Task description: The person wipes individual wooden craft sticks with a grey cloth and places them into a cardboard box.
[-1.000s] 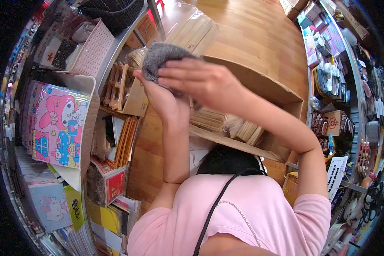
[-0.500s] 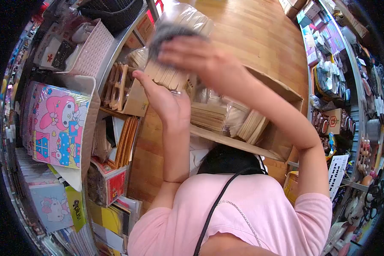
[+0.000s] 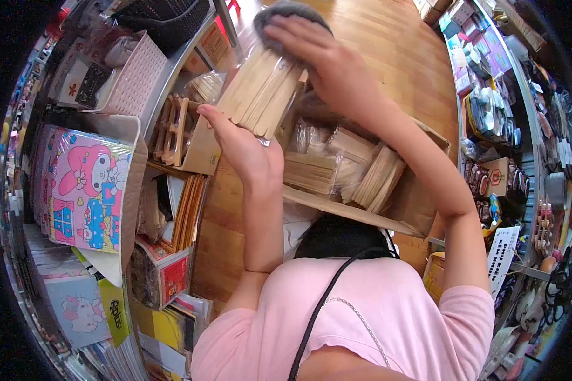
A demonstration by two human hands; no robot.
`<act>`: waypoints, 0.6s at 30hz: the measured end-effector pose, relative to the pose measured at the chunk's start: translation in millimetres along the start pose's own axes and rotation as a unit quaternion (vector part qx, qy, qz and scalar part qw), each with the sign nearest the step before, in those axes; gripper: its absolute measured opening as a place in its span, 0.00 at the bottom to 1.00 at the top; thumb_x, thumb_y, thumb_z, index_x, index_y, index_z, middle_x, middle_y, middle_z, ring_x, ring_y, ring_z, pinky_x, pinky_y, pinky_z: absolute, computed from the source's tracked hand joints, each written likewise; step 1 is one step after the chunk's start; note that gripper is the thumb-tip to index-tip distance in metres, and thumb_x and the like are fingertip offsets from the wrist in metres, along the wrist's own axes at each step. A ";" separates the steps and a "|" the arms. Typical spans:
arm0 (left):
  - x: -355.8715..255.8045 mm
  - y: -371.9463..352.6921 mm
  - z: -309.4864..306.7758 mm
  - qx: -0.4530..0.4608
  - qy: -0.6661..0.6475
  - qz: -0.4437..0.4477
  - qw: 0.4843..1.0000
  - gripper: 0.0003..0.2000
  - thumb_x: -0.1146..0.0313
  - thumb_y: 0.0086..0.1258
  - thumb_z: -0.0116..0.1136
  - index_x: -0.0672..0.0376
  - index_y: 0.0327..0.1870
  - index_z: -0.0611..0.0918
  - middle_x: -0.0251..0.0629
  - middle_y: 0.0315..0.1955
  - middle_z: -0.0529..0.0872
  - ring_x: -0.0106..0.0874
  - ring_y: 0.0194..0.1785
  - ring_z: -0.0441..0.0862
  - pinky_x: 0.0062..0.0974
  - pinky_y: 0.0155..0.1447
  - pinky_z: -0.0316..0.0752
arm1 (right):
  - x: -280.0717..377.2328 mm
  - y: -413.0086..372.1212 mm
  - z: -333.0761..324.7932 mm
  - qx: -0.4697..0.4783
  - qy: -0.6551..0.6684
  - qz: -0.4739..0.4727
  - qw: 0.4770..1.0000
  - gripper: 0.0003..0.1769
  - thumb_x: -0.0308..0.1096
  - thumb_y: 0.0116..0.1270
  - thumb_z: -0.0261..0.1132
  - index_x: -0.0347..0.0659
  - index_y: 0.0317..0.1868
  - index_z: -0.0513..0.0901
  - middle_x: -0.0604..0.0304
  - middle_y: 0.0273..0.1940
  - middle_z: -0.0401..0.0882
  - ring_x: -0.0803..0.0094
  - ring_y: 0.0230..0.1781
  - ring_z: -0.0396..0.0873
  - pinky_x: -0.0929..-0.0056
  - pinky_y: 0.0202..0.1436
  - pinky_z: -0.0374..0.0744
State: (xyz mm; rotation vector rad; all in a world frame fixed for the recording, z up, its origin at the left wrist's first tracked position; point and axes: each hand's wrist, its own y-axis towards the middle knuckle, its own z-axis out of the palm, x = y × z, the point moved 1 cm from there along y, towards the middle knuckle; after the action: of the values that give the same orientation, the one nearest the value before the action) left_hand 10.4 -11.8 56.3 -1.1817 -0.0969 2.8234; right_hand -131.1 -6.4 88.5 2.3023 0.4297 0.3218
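Observation:
Resting in my left hand (image 3: 254, 155) is a clear plastic pack of flat wooden craft sticks (image 3: 260, 92). My palm and fingers support its near end, with the thumb up along the left side. My right hand (image 3: 321, 54) presses a dark grey cloth (image 3: 292, 10) over the far end of the pack, its fingers bent across the cloth. Below my right forearm, an open cardboard box (image 3: 362, 213) holds several more plastic-wrapped packs of sticks (image 3: 308, 173), lying at different angles. The forearm hides part of the box.
To the left, shelves carry a pink basket (image 3: 136, 76), cartoon-covered books (image 3: 89, 184) and wooden frames (image 3: 187, 213). A smaller carton (image 3: 200, 149) of wooden items stands beside the box. Packed shelves (image 3: 489, 114) line the right side, with wooden floor (image 3: 388, 44) between.
My right hand and the cloth have moved up and right, toward the far end of the pack, uncovering more of the sticks. My left hand stays nearly in place.

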 end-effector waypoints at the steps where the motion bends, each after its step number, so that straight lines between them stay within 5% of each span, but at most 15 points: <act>1: 0.9 -1.8 2.8 0.014 0.008 0.010 1.000 0.31 0.44 0.73 0.25 0.63 0.61 0.64 0.46 0.59 0.69 0.38 0.62 0.67 0.36 0.66 0.59 | -1.7 -0.6 -0.3 0.000 -0.006 0.015 1.000 0.29 0.21 0.49 0.58 0.43 0.56 0.73 0.55 0.59 0.70 0.60 0.60 0.68 0.68 0.62 0.69; 5: -1.9 3.9 1.7 -0.010 0.004 0.027 1.000 0.31 0.43 0.72 0.26 0.63 0.60 0.67 0.45 0.57 0.70 0.37 0.60 0.69 0.35 0.64 0.62 | 51.4 -20.9 6.9 0.051 -0.039 -0.019 0.998 0.28 0.29 0.53 0.57 0.42 0.58 0.72 0.56 0.61 0.67 0.59 0.60 0.66 0.66 0.63 0.66; 8: -7.7 0.5 6.2 -0.028 -0.018 -0.028 0.999 0.32 0.42 0.71 0.27 0.62 0.59 0.67 0.43 0.55 0.72 0.34 0.57 0.72 0.33 0.62 0.65 | 75.7 -32.2 11.9 0.042 0.054 -0.029 0.997 0.31 0.24 0.51 0.56 0.46 0.60 0.70 0.60 0.60 0.69 0.62 0.59 0.68 0.66 0.60 0.71; 12: -1.8 2.1 2.4 -0.093 -0.011 -0.051 0.994 0.31 0.44 0.72 0.27 0.63 0.60 0.67 0.42 0.54 0.74 0.34 0.56 0.72 0.32 0.62 0.65 | 46.0 -19.5 9.2 0.063 0.043 -0.071 0.995 0.30 0.22 0.51 0.56 0.48 0.58 0.73 0.62 0.59 0.70 0.64 0.58 0.70 0.67 0.61 0.70; 14: 1.7 3.4 2.3 -0.017 -0.005 0.009 1.000 0.30 0.46 0.73 0.26 0.65 0.60 0.67 0.44 0.56 0.72 0.37 0.58 0.71 0.33 0.63 0.64 | 27.9 -9.3 7.9 0.028 -0.006 -0.014 0.999 0.30 0.19 0.52 0.55 0.47 0.58 0.72 0.62 0.60 0.69 0.63 0.59 0.69 0.67 0.60 0.71; 18: 8.5 -4.6 -0.1 -0.028 0.027 0.001 0.999 0.30 0.47 0.74 0.24 0.66 0.58 0.69 0.46 0.56 0.72 0.38 0.59 0.70 0.35 0.65 0.62 | -3.9 -2.5 10.6 0.036 -0.046 0.012 0.998 0.31 0.23 0.48 0.60 0.42 0.58 0.71 0.60 0.60 0.69 0.63 0.61 0.67 0.68 0.58 0.72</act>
State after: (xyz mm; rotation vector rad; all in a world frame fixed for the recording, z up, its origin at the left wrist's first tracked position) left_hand 4.8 -6.4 50.7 -1.2700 -0.1732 2.8043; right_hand -131.4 -13.1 79.0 2.3829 0.3727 0.2158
